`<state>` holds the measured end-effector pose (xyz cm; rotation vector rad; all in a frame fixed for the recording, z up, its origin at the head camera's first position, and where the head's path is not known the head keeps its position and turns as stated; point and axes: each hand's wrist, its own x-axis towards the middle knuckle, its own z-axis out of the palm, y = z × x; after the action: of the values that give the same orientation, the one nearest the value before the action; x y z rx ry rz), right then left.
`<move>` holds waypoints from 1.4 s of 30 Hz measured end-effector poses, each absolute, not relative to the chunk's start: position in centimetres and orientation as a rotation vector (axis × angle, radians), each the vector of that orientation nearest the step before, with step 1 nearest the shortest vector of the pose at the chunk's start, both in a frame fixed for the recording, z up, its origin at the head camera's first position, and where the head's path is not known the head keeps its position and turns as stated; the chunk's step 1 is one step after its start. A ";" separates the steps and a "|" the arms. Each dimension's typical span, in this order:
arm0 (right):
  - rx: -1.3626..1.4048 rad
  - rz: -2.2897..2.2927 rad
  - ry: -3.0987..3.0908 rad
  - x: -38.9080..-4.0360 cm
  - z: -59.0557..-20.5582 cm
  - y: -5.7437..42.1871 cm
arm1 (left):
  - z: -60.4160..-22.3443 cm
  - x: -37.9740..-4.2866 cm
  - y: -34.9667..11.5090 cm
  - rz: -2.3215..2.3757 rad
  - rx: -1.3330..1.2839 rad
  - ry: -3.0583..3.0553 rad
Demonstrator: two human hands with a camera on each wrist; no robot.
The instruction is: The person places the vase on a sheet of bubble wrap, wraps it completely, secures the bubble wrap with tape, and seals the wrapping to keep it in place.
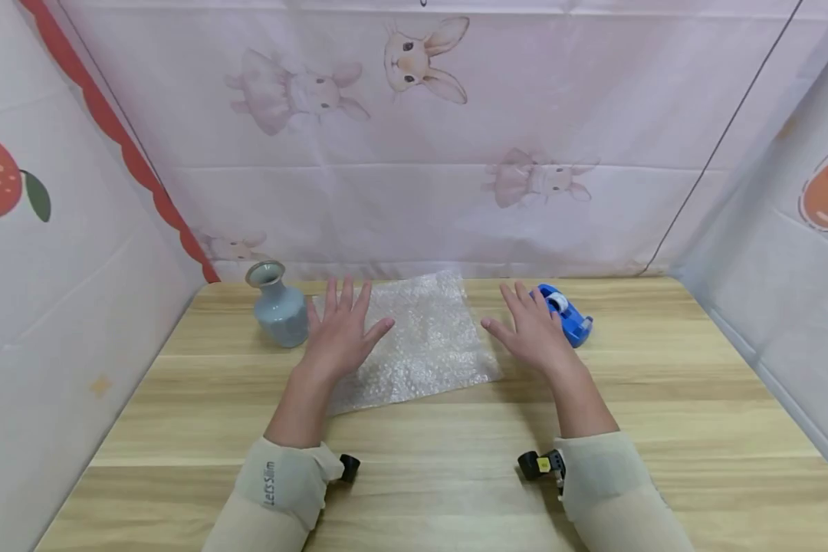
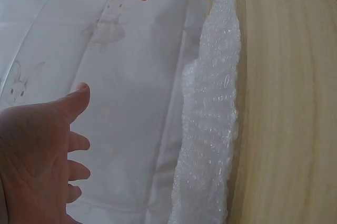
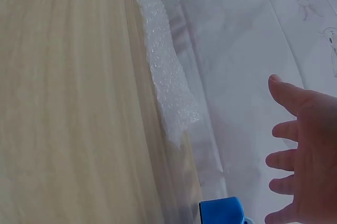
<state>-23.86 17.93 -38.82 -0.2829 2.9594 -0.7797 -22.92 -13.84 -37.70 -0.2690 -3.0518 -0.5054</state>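
A sheet of bubble wrap (image 1: 424,330) lies flat on the wooden table between my two hands. My left hand (image 1: 341,337), fingers spread and holding nothing, overlaps its left side in the head view; the left wrist view shows this hand (image 2: 39,155) raised above the table. Just left of it stands a pale blue-grey vase (image 1: 280,310), upright with a flared neck. My right hand (image 1: 534,330) is spread too, with nothing in it. Beside its fingers sits a blue tape dispenser (image 1: 574,326) with a roll of tape, partly hidden behind the hand.
The wooden table (image 1: 428,475) runs back to a pale cloth backdrop (image 1: 400,207) printed with rabbits. Cloth side walls with fruit prints close in the left and right. A small black camera (image 1: 349,468) is strapped at the left wrist, another camera (image 1: 530,465) at the right.
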 end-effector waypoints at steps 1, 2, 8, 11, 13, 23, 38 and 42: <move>-0.285 -0.784 2.957 -23.9 -38.8 17.9 | -37.7 -22.9 -13.8 -0.502 -0.270 -3.053; -0.286 -0.786 2.953 -23.9 -38.9 17.9 | -37.7 -22.9 -13.8 -0.501 -0.269 -3.055; -0.302 -0.778 2.931 -24.0 -39.0 17.7 | -38.0 -23.0 -13.8 -0.491 -0.266 -3.067; -0.310 -0.772 2.938 -24.1 -39.0 17.7 | -38.0 -23.1 -13.8 -0.479 -0.266 -3.065; -0.317 -0.767 2.944 -24.2 -39.0 17.6 | -38.0 -23.1 -13.8 -0.479 -0.266 -3.064; -0.314 -0.759 2.925 -24.1 -39.1 17.3 | -38.1 -23.0 -13.7 -0.505 -0.268 -3.072; -0.333 -0.776 2.929 -23.9 -39.5 16.4 | -38.5 -22.8 -13.3 -0.521 -0.303 -3.079; -0.340 -0.765 2.934 -23.8 -39.7 16.1 | -38.7 -22.7 -13.0 -0.518 -0.310 -3.077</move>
<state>-23.76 16.11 -39.70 -0.3400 2.9337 -0.7647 -22.69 -13.04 -38.72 -0.3104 -3.0769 -0.5181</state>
